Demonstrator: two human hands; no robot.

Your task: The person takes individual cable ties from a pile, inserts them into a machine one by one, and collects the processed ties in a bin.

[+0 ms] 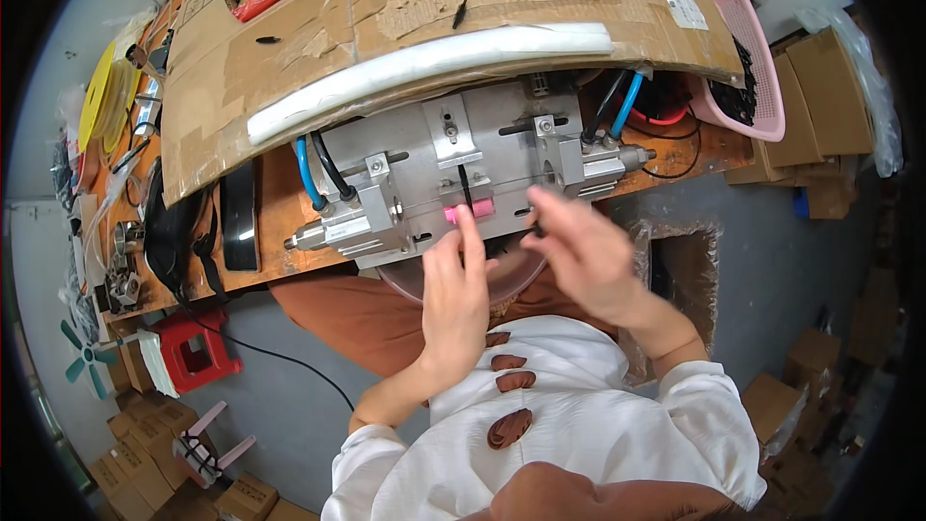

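A metal fixture [410, 169] sits at the table's near edge, with a pneumatic cylinder [367, 227] on its left and another cylinder [593, 169] on its right. A thin black rod [465, 183] stands in its middle, beside a small pink block [484, 207]. My left hand [455, 294] reaches up with its index finger stretched out, the fingertip touching the pink block at the rod's lower end. Just right of it, my right hand [593, 256], slightly blurred, pinches a small black piece [539, 229] between thumb and fingers. That piece's exact shape is mostly hidden.
Cardboard [318, 48] covers the fixture's back, edged by a white foam roll [434, 72]. Blue air hoses [309, 174] run beneath. A pink basket [762, 87] of black parts stands at right. Below the fixture, a translucent bowl [410, 282] rests at my lap. A red stool [198, 347] stands left.
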